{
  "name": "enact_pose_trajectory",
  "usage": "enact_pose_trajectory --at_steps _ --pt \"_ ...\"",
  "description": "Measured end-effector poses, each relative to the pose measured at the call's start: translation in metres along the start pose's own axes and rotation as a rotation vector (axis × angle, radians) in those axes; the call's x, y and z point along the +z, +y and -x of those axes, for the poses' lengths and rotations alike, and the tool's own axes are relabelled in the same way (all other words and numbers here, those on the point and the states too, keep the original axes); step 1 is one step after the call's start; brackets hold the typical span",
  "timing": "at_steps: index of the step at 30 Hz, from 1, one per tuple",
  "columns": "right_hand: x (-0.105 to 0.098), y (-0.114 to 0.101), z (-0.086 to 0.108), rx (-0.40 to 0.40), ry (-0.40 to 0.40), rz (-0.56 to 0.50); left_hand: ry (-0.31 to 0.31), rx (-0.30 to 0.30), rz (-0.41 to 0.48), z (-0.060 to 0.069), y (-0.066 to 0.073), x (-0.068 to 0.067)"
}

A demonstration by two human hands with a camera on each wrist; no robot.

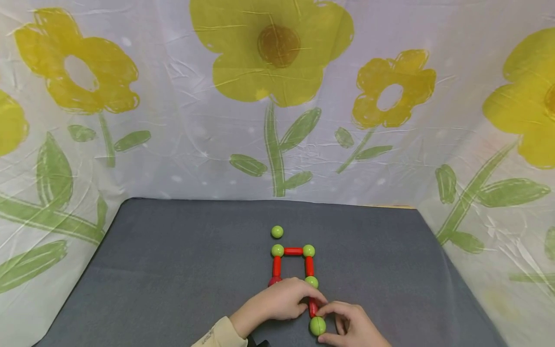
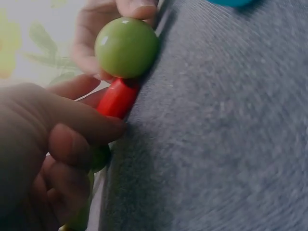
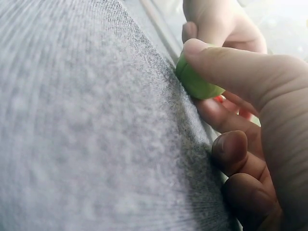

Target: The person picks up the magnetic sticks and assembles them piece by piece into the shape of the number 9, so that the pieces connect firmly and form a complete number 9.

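My left hand (image 1: 286, 300) pinches a short red rod (image 1: 312, 308) between thumb and fingers. At the rod's near end is a green ball (image 1: 318, 326), which my right hand (image 1: 354, 324) holds between thumb and fingertips. In the left wrist view, the green ball (image 2: 126, 48) sits against the end of the red rod (image 2: 118, 98). The rod's far end meets another green ball (image 1: 311, 282). From there, red rods and green balls form an angular frame on the table. A dark red ball (image 1: 274, 280) at the frame's left side is partly hidden by my left hand.
A loose green ball (image 1: 277, 232) lies just beyond the frame. Dark grey cloth covers the table (image 1: 195, 246). A white curtain with yellow flowers (image 1: 173, 144) hangs behind and on both sides. Part of a teal thing (image 2: 232, 2) shows at the left wrist view's top edge.
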State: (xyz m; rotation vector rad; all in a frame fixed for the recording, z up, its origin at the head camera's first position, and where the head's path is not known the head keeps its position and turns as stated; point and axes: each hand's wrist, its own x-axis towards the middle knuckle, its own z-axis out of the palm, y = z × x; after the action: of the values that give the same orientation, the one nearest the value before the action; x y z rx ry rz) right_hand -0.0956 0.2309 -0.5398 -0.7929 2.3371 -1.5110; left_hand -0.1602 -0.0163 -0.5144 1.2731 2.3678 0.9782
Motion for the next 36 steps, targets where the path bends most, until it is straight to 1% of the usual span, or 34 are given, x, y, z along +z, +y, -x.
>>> enact_pose_trajectory --at_steps 4,10,14,21,24,28,31,33,36 --pt "0.000 0.002 0.000 0.007 0.000 0.006 0.002 0.025 -0.048 -0.001 0.000 0.000" --pt "0.001 0.003 0.001 0.000 0.003 0.005 -0.014 0.025 -0.049 -0.002 -0.002 0.000" --pt "0.001 0.004 0.001 -0.010 0.008 0.004 -0.006 0.049 -0.079 -0.003 -0.003 0.000" --pt "0.001 0.003 0.001 0.024 0.014 -0.003 0.006 0.069 -0.030 -0.001 -0.003 -0.001" --pt "0.001 0.002 0.001 0.027 0.018 -0.001 0.007 0.082 -0.027 -0.001 -0.004 -0.001" --pt "0.001 0.002 0.001 0.016 0.024 0.003 -0.001 0.092 -0.011 -0.001 -0.004 -0.002" --pt "0.001 0.002 0.000 0.006 0.030 0.008 0.003 0.092 -0.018 -0.001 -0.004 -0.003" --pt "0.001 0.002 0.000 -0.007 0.034 0.010 0.014 0.084 -0.030 0.001 -0.001 -0.005" --pt "0.002 0.003 0.002 -0.029 0.035 -0.003 0.050 0.067 -0.045 0.007 0.003 -0.012"
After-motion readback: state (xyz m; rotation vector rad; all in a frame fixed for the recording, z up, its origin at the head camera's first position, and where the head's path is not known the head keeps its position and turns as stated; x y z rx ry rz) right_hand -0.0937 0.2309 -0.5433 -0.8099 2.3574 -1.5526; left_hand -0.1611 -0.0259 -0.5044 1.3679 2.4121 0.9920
